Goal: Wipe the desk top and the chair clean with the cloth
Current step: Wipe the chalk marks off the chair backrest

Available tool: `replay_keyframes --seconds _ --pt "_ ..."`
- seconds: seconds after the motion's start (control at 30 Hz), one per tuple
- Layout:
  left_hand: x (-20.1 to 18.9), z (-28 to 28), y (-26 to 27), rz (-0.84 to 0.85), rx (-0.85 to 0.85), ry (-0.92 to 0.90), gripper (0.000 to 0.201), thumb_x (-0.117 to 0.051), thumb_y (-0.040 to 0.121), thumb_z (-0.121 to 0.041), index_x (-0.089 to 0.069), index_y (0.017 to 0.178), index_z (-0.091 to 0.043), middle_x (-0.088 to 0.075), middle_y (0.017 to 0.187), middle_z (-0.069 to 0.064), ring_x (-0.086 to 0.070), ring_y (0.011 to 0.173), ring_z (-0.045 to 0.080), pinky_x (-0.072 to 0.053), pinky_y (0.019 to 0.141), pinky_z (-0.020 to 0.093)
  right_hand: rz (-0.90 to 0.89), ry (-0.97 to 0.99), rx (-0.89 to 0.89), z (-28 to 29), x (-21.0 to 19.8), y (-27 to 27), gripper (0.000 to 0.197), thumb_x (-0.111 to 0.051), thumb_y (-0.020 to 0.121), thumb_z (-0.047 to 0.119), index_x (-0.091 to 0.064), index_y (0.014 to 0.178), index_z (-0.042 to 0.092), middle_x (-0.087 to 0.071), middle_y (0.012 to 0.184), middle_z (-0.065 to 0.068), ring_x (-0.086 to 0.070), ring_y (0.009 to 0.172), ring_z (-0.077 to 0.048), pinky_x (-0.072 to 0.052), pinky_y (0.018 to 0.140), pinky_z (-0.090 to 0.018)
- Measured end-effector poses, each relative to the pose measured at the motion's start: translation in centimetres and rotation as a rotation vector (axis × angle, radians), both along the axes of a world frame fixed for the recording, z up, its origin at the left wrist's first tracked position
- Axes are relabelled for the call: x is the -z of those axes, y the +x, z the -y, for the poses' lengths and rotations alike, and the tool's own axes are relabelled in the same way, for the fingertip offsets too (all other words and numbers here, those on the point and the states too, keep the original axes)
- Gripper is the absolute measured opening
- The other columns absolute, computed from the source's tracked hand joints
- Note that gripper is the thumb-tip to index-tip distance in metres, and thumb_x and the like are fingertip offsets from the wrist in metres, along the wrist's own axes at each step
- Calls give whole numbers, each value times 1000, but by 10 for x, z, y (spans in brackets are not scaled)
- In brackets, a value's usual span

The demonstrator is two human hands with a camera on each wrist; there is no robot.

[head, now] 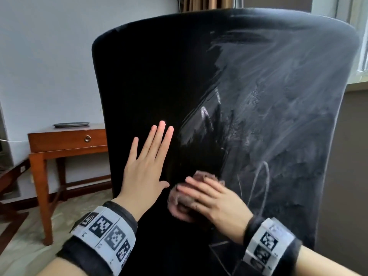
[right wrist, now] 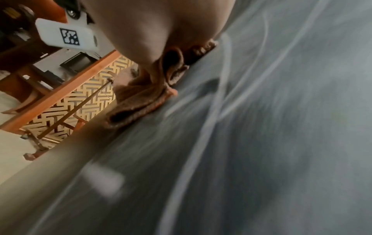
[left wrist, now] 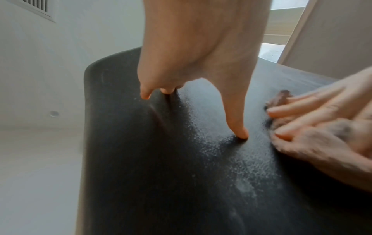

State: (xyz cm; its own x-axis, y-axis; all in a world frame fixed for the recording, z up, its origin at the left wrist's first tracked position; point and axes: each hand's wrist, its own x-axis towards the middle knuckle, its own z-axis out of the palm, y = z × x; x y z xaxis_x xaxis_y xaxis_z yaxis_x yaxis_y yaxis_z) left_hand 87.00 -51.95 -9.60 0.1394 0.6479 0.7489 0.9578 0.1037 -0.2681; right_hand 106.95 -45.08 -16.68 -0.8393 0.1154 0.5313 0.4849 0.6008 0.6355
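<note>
The black chair back (head: 159, 86) fills the head view, its left half dark and its right half (head: 278, 106) streaked with pale grey smears. My left hand (head: 148, 160) lies flat on the dark part with fingers straight and spread; in the left wrist view its fingertips (left wrist: 240, 134) press the surface. My right hand (head: 207, 196) presses a crumpled brown cloth (head: 179, 204) against the lower middle of the chair back, fingers straight over it. The cloth (right wrist: 138, 101) bunches under the palm in the blurred right wrist view.
A wooden side table (head: 67, 144) with a drawer and a grey plate (head: 70, 124) stands at the left against a pale wall. Patterned carpet (head: 23, 246) covers the floor. A window (head: 358, 36) is at the right.
</note>
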Motion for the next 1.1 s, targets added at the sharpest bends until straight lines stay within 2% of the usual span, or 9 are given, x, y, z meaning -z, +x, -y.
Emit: replay_keyframes --seconds 0.2,0.4,0.57,0.63,0.7,0.77,0.87,1.0,1.1 --pt "-15 3 -11 60 30 62 147 -90 45 -45 7 152 -15 5 160 4 0 147 19 -15 116 46 -524 70 4 7 -124 -5 43 -28 96 18 -54 130 14 -36 148 -7 -22 141 -31 -20 114 -48" --pt "-82 9 -11 -27 -10 92 139 -86 57 -41 15 149 -19 19 158 4 12 146 20 -5 117 45 -32 50 -76 -2 -76 -24 53 -12 103 27 -59 125 15 -45 142 -9 -36 135 -25 -26 109 -40" --pt "-90 1 -4 46 49 -5 132 -76 76 -32 41 137 -21 51 141 -3 35 137 16 8 116 37 -423 181 19 3 -179 15 48 -20 100 29 -51 132 11 -33 149 -10 -23 140 -28 -20 114 -40" --pt "-86 -1 -3 92 92 -6 131 -75 76 -22 42 136 -23 50 141 -5 35 137 14 7 115 34 -595 190 39 3 -177 13 43 -28 98 23 -47 135 8 -26 151 -11 -16 142 -31 -16 116 -42" --pt "-86 -2 -5 115 119 -2 129 -72 76 -16 42 135 -24 51 140 -6 36 136 14 7 114 33 -525 200 23 -1 -147 1 44 -40 95 21 -43 137 7 -23 152 -14 -15 142 -34 -18 115 -46" --pt "-88 -2 -5 136 138 -21 128 -71 77 -23 43 135 -24 53 138 -7 39 134 13 9 113 33 -250 230 44 -1 -126 2 46 -37 93 21 -41 138 12 -25 152 -10 -19 142 -30 -20 113 -43" --pt "-87 0 5 212 184 -6 128 -69 79 -44 45 133 -25 53 138 -7 40 134 12 10 112 34 -55 290 102 5 -166 28 51 -32 90 21 -40 140 18 -26 153 -3 -22 141 -24 -21 112 -39" --pt "-93 -3 34 214 219 107 133 -67 69 -63 41 136 -22 49 142 2 35 137 17 10 113 40 -360 357 187 15 -237 49 51 -37 89 17 -41 140 16 -21 154 -5 -15 143 -27 -23 114 -44" --pt "-97 -8 50 216 147 43 132 -64 74 -62 47 131 -18 57 134 7 42 132 21 12 113 43 -590 332 130 11 -227 33 47 -34 93 13 -40 140 10 -19 154 -10 -12 143 -32 -19 115 -47"
